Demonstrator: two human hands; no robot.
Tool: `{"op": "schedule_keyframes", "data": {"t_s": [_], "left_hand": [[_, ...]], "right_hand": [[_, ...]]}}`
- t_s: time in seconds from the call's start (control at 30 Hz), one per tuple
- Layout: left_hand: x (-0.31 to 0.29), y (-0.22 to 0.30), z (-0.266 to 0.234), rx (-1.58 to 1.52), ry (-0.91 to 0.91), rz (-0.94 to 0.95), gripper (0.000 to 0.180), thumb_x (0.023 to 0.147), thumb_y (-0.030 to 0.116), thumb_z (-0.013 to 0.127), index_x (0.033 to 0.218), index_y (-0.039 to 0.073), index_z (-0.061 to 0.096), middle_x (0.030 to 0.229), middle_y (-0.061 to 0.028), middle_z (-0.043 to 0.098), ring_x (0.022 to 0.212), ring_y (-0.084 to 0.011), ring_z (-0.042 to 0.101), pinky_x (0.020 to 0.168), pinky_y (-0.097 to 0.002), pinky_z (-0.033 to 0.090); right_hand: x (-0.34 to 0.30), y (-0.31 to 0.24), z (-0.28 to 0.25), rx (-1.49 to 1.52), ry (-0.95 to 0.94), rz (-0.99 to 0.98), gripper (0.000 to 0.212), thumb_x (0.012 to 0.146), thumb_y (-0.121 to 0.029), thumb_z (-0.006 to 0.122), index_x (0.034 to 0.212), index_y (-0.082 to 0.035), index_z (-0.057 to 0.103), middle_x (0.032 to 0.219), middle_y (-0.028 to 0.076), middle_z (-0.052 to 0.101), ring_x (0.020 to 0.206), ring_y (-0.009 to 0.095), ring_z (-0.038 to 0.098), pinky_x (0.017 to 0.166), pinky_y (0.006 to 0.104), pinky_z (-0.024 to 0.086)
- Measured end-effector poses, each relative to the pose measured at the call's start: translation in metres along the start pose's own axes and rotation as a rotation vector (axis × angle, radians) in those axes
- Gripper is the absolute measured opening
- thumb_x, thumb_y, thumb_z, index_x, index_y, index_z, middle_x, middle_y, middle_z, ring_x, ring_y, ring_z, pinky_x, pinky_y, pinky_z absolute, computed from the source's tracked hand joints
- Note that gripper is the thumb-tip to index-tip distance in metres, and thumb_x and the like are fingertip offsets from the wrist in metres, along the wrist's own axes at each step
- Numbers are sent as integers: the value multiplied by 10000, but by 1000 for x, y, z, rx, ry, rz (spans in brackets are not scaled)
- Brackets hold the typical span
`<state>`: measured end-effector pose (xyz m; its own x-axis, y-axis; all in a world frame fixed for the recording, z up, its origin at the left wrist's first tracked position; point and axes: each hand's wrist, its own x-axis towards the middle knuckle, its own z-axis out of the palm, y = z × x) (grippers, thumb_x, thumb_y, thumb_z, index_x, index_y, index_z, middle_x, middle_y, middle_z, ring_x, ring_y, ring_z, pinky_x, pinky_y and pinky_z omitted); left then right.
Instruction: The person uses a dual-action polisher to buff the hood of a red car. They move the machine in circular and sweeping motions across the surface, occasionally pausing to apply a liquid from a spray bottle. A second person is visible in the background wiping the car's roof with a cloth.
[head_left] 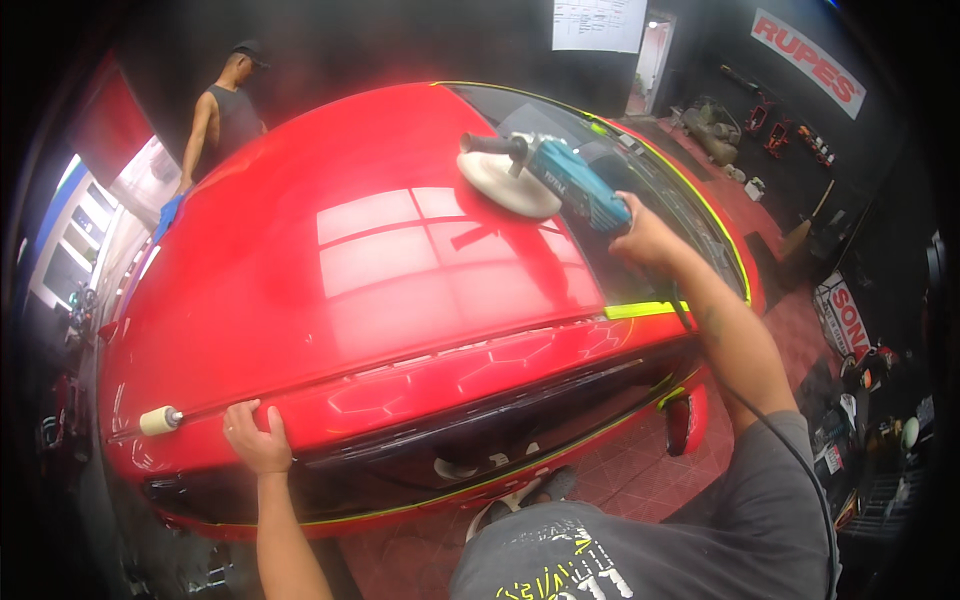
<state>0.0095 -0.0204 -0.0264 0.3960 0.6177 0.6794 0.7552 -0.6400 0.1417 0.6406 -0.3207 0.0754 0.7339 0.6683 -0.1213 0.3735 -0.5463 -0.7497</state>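
My right hand (648,236) grips the rear of a teal rotary polisher (574,176), which has a dark side handle. Its round white pad (512,192) is over the red car roof (250,260), near the windshield edge; whether it touches cannot be told. A dark power cord (745,405) trails from the tool along my right arm. My left hand (258,437) rests with fingers apart on the roof's near edge, holding nothing. Just left of it, a cream cylinder with a metal end (160,420) lies on the roof.
Yellow-green masking tape (655,310) lines the windshield (590,150). A side mirror (685,422) juts out near my right side. Across the car stands another person (228,120), holding a blue cloth (168,214). Tools hang on the dark right wall, and a broom (800,235) leans there.
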Motion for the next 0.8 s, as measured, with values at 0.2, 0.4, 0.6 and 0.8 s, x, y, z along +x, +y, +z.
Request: {"op": "schedule_keyframes", "data": {"t_s": [0.2, 0.4, 0.6, 0.8], "left_hand": [[-2, 2, -3, -18, 5, -30, 301, 963, 326, 721, 1069, 49, 668, 1093, -169, 661, 1116, -412, 618, 1034, -533, 452], [-3, 5, -3, -44, 8, -68, 270, 919, 236, 769, 1075, 51, 651, 1088, -164, 660, 1141, -398, 613, 1096, -547, 435], [-2, 8, -5, -22, 20, -65, 272, 951, 285, 743, 1046, 48, 650, 1070, -164, 650, 1111, -405, 612, 1069, -546, 444], [2, 14, -3, -38, 27, -65, 283, 952, 302, 735, 1033, 45, 651, 1049, -166, 642, 1086, -410, 615, 1064, -555, 449]], "right_hand": [[-108, 11, -3, -70, 42, 42, 1008, 833, 24, 799, 1691, -164, 305, 907, 175, 750, 649, 214, 743, 564, 383, 593], [-188, 31, -7, 11, 3, 101, 1013, 869, 5, 789, 1707, -192, 255, 901, 147, 722, 603, 193, 706, 488, 370, 561], [-202, 22, -8, -38, -7, 115, 1020, 876, -22, 797, 1715, -201, 247, 867, 139, 724, 617, 185, 708, 519, 354, 567], [-111, 13, 2, -136, 59, -11, 1005, 819, -46, 803, 1688, -173, 315, 873, 216, 757, 645, 267, 752, 623, 411, 607]]}}
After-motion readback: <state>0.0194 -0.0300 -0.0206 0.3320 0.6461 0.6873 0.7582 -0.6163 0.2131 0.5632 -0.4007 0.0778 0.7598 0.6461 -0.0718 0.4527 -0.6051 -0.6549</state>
